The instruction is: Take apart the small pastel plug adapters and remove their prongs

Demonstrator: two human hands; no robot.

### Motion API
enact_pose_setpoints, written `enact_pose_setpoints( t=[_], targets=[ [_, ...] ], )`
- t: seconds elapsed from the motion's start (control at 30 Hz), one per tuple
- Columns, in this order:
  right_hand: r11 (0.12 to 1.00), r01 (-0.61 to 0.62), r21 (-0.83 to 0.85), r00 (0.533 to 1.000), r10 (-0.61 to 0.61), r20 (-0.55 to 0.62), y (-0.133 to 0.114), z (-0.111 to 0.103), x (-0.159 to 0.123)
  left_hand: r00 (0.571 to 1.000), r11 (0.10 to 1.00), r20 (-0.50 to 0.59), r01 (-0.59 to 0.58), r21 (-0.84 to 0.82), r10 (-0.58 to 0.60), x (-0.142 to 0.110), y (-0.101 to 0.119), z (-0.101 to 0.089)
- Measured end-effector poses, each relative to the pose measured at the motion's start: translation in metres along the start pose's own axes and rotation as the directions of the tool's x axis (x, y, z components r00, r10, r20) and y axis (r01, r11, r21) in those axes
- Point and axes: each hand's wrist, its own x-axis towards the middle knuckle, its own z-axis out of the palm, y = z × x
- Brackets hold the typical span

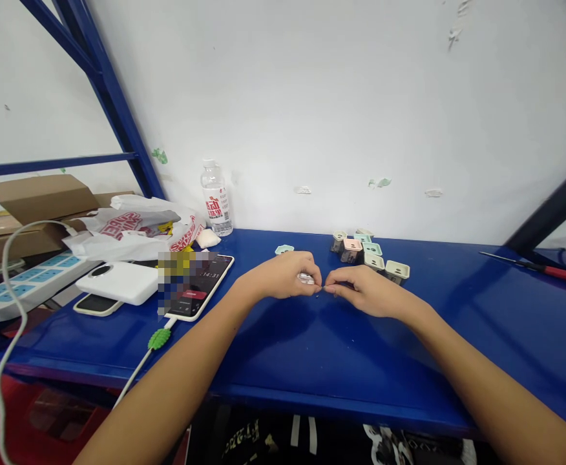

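Note:
Over the middle of the blue table, my left hand (295, 274) is closed around a small clear plastic piece (306, 278), mostly covered by the fingers. My right hand (360, 289) meets it fingertip to fingertip, thumb and forefinger pinched together. Whatever sits in that pinch is too small to name. Just beneath the fingertips a tiny speck lies on the table. A pale green hexagonal cap (283, 249) shows behind my left hand. Beyond my right hand stands a group of several small dark blocks with pastel tops, among them a pink one (352, 245) and a cream one (397, 270).
At left on the blue table (273, 361) are a phone (205, 290) on a cable, a white power bank (118, 281), a power strip (35, 284), plastic bags (132, 226) and a cardboard box (45, 197). A bottle (216, 200) stands by the wall. A red-handled screwdriver (554, 272) lies far right.

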Motion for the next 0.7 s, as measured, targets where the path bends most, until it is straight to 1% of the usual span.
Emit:
enact_pose_setpoints(
  t=[0.07, 0.17, 0.23, 0.33, 0.43, 0.63, 0.7],
  targets=[
    [1.000, -0.012, 0.007, 1.000, 0.012, -0.013, 0.000, -0.004, -0.002, 1.000, 1.000, -0.009, -0.001, -0.024, 0.001, 0.000, 0.002, -0.001],
    [0.996, -0.078, 0.054, 0.995, 0.081, -0.058, 0.000, -0.011, -0.004, 0.999, 0.999, -0.037, 0.000, -0.049, -0.002, 0.000, 0.004, -0.001],
    [0.987, -0.115, 0.109, 0.990, 0.123, -0.064, -0.001, -0.012, -0.005, 0.999, 0.999, -0.049, -0.001, -0.049, -0.001, 0.000, 0.005, 0.002],
    [0.974, -0.136, 0.184, 0.989, 0.145, -0.037, -0.004, -0.007, -0.003, 0.998, 0.999, -0.068, -0.016, -0.036, 0.013, 0.002, 0.005, 0.009],
    [0.963, -0.152, 0.223, 0.987, 0.161, -0.021, -0.007, 0.001, 0.000, 0.995, 0.998, -0.090, -0.045, -0.036, 0.041, 0.003, 0.005, 0.015],
    [0.937, -0.203, 0.285, 0.978, 0.210, 0.005, -0.008, 0.007, 0.004, 0.997, 0.999, -0.075, -0.028, -0.038, 0.025, 0.002, 0.007, 0.018],
    [0.928, -0.227, 0.296, 0.972, 0.236, 0.007, -0.008, 0.008, 0.005, 0.996, 0.999, -0.081, -0.042, -0.033, 0.040, 0.002, 0.007, 0.019]
  ],
)
